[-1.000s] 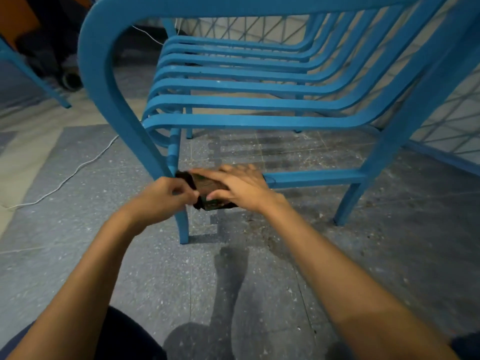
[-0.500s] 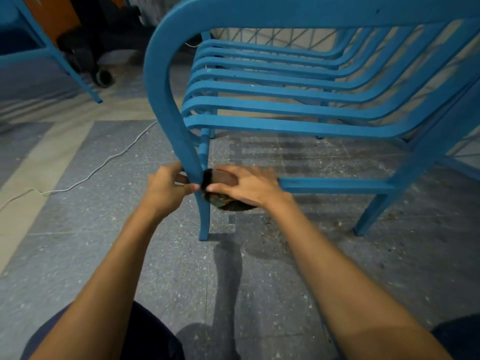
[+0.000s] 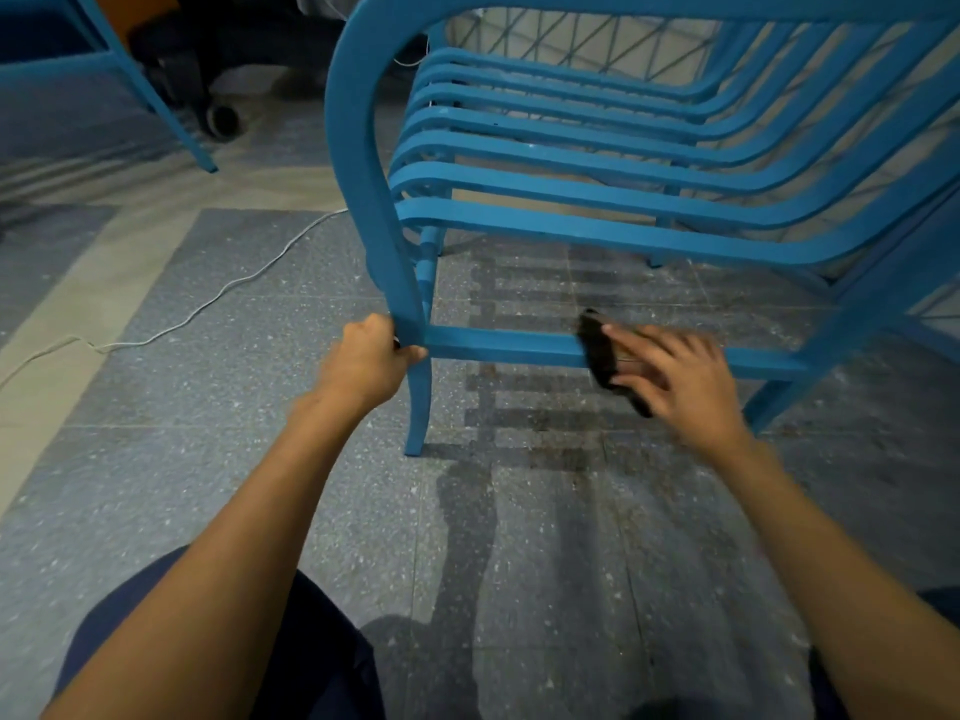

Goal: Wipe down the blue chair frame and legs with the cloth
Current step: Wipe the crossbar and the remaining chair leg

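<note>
Head view: speckled grey floor (image 3: 218,459); white cable (image 3: 249,275) beside blue chair (image 3: 571,236).

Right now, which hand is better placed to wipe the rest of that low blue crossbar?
The right hand: it presses the dark cloth on the blue crossbar. The left hand grips the front leg.

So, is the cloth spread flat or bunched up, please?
Bunched: the cloth wraps over the rail under the right hand.
</note>
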Available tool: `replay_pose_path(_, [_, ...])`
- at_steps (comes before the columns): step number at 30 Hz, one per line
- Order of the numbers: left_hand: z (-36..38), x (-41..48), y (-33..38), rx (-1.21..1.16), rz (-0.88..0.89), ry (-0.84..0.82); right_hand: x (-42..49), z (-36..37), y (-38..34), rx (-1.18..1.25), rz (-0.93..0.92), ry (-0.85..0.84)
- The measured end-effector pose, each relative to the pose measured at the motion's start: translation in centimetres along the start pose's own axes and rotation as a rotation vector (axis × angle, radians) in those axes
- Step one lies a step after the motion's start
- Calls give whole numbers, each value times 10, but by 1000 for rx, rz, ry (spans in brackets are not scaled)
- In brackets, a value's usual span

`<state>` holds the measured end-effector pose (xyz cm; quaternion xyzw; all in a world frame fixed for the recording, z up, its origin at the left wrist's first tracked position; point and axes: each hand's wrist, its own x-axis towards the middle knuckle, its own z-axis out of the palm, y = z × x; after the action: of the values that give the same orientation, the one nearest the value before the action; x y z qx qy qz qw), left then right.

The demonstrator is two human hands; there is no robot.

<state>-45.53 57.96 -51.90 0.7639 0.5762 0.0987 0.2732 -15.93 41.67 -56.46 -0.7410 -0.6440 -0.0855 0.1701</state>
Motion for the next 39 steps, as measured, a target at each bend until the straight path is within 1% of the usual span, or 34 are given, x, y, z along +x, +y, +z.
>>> replay_pose_path(2, [1, -2, 0, 95, -12, -113, -8, -8, 18, 28, 97, -11])
replay_pose_path(5, [7, -13, 10, 257, -15, -460, 1, -13, 6, 35, 203, -65])
replay_pose_path(6, [11, -16, 18, 314, 20, -515, 6, -13, -4, 22, 208, -79])
replay_pose_path(7, [17, -18, 27, 333, 85, -508, 13, -10, -18, 21, 190, -95])
replay_pose_path(8, [21, -19, 36, 308, 158, -455, 21, -6, -35, 27, 163, -115])
replay_pose_path(10, [26, -20, 58, 215, 265, -255, 34, 5, -70, 25, 113, -141])
replay_pose_path(12, [29, -18, 75, 210, 324, -9, 40, 15, -92, 41, 90, -120])
replay_pose_path(13, [31, -16, 80, 214, 342, 79, 41, 17, -93, 51, 74, -102])
replay_pose_path(15, [37, -13, 91, 147, 365, 157, 36, 17, -74, 60, -2, -85])
replay_pose_path(16, [40, -12, 94, 111, 382, 170, 32, 15, -61, 66, -41, -80])
replay_pose_path(18, [51, -10, 102, 72, 447, 142, 18, 9, -24, 75, -37, -58])
replay_pose_path(21, [71, -8, 106, 132, 547, 1, -12, -1, 34, 102, 98, 8])
replay_pose_path(23, [79, -7, 105, 193, 554, -34, -25, -9, 63, 129, 182, 21])
replay_pose_path(25, [83, -6, 104, 176, 553, -34, -27, -11, 69, 128, 259, 35])
replay_pose_path(28, [85, -6, 104, 194, 550, -18, -19, -3, 27, 28, 387, 47])
replay_pose_path(29, [85, -6, 104, 214, 549, -12, -15, 3, 7, 1, 368, 42])
replay_pose_path(30, [84, -7, 105, 225, 550, -17, -10, 8, -9, -13, 296, 38])
replay_pose_path(32, [82, -6, 110, 211, 560, -32, 0, 10, -23, -33, 78, 12])
replay_pose_path(34, [82, -4, 112, 205, 571, -43, 7, -3, -13, -65, -96, -79])
replay_pose_path(36, [83, -1, 115, 224, 610, -81, 3, -24, 6, -135, -201, -166])
replay_pose_path(38, [92, 1, 134, 260, 686, -170, -14, -50, 35, -230, -254, -204])
replay_pose_path(39, [97, 4, 146, 298, 729, -206, -23, -62, 51, -225, -251, -221])
